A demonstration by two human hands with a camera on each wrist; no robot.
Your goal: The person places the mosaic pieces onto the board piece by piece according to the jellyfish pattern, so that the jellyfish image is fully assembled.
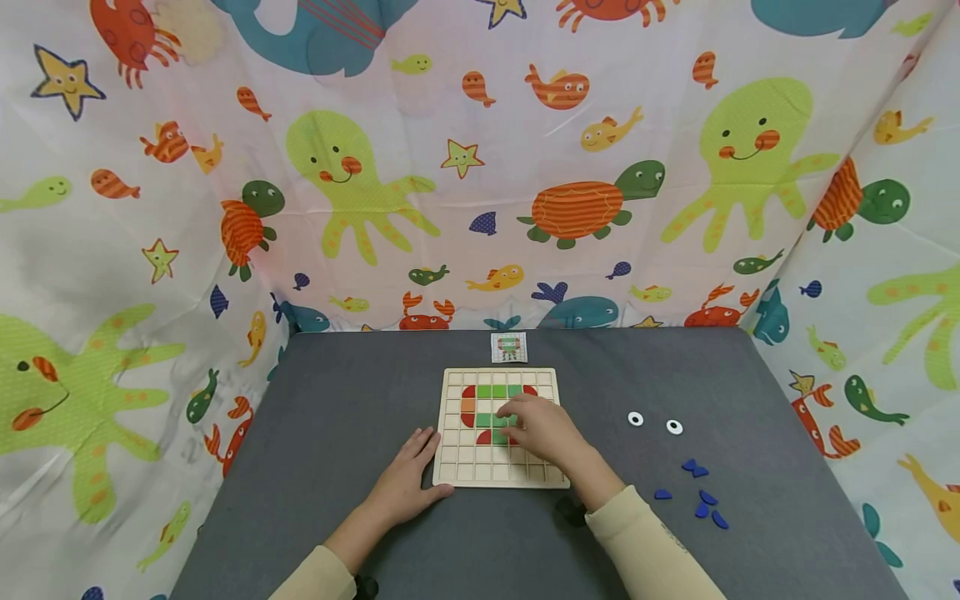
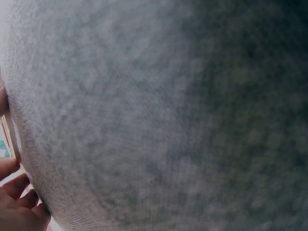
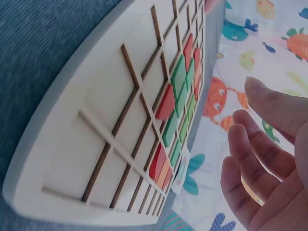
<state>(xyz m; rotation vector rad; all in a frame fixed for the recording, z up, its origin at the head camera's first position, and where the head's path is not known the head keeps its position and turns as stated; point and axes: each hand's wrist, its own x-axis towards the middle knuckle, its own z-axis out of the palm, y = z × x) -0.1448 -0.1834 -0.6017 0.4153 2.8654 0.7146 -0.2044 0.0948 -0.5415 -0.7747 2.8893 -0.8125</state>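
A wooden grid board (image 1: 495,475) lies on the grey table, with red, green and orange tiles set in its cells. My left hand (image 1: 405,475) rests at the board's left side, thumb by the near left corner and fingers along the edge. Over the right part of the board hovers my right hand (image 1: 546,429), hiding some tiles. In the right wrist view, that hand (image 3: 269,154) has loosely bent fingers with nothing visible between them. Nearby in that view are green tiles (image 3: 179,77) and a red tile (image 3: 166,103).
Behind the board lies a small picture card (image 1: 509,347). To the right are two white rings, one (image 1: 635,419) left of the other (image 1: 674,427). Several blue pieces (image 1: 702,510) lie nearer on the grey table (image 1: 337,400). A sea-animal cloth (image 1: 420,183) hangs around the table.
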